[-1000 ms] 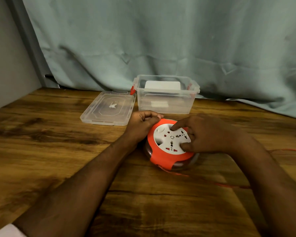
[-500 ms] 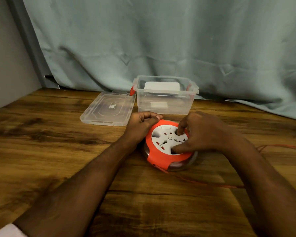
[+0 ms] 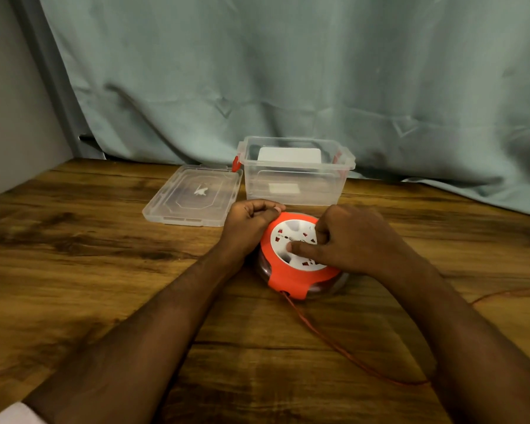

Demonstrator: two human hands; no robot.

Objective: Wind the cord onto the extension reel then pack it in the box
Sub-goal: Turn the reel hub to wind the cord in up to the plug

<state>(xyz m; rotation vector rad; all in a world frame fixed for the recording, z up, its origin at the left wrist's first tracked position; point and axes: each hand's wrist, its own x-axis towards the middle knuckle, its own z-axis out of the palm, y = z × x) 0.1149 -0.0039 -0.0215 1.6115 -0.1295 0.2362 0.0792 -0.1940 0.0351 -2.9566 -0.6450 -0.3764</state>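
An orange extension reel (image 3: 288, 275) with a white socket face lies flat on the wooden table. My left hand (image 3: 249, 223) grips its left rim. My right hand (image 3: 346, 240) rests on top, thumb and fingers pressed into the white face. A thin orange cord (image 3: 328, 341) leaves the reel's front opening and trails right under my right forearm. More cord (image 3: 502, 293) shows at the right. A clear plastic box (image 3: 294, 191) stands open just behind the reel.
The box's clear lid (image 3: 193, 195) lies flat to the left of the box. A pale green curtain (image 3: 288, 87) hangs behind. A grey wall (image 3: 10, 102) closes the left side. The wooden table (image 3: 74, 270) stretches left and front.
The white socket face has turned under my right hand's fingers. The loose cord on the table has shifted and now lies closer to the reel. My left hand has stayed on the rim.
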